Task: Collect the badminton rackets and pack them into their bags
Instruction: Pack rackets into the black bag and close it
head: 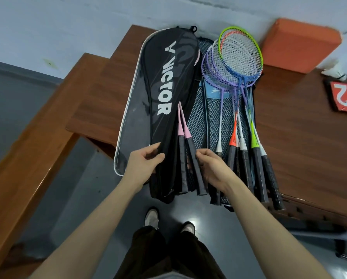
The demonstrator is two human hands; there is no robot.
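Black bag (164, 93) hides pink rackets' (185, 133) heads (handles protrude).

Both arms extended; left hand (143, 161) and right hand (212, 168) fingers curled, gripping.

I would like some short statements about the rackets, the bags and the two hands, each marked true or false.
1. The left hand grips the black Victor bag. True.
2. The pink-shafted rackets lie fully outside that bag. False: their heads are inside, only shafts and handles show.
3. The loose rackets lie on a mesh bag. True.
4. The orange block rests on the rackets. False: it sits apart, against the wall.
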